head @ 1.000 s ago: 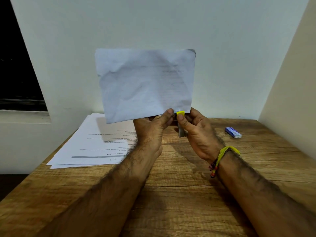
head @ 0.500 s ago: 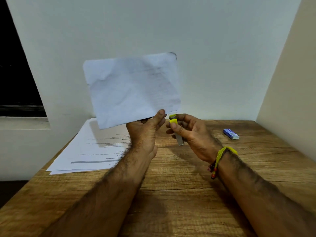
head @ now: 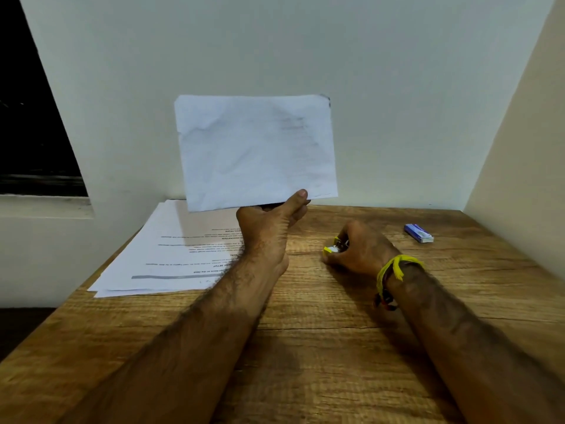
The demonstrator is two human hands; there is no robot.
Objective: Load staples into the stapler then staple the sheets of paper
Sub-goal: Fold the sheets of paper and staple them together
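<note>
left hand (head: pixel 269 228) raised above the table (head: pixel 321 347), thumb (head: pixel 295 200) pressed on the near face of the sheets (head: pixel 256 151) at their bottom edge, other fingers hidden behind. pinch closed on the paper. sheets held upright, blank side toward the camera, slightly creased, faint print showing through, a dark mark at the top right corner. whether a staple is in them: cannot tell.

right hand (head: pixel 360 249) low, resting on the table to the right of the left wrist, fingers curled shut round the stapler (head: pixel 333 247). only a small yellow and metal end shows past the fingers, pointing left; rest of it hidden in the fist. stapler open or closed: cannot tell. yellow thread band (head: pixel 394 267) on the right wrist, a dark and red band just below it.

stack of printed pages (head: pixel 171 252) flat on the table at left, behind and under the left forearm, edges fanned a little, far corner near the wall (head: pixel 305 41). small blue box (head: pixel 419 233) on the table at far right, well apart from the right hand. dark window opening (head: pixel 27 117) at upper left.
</note>
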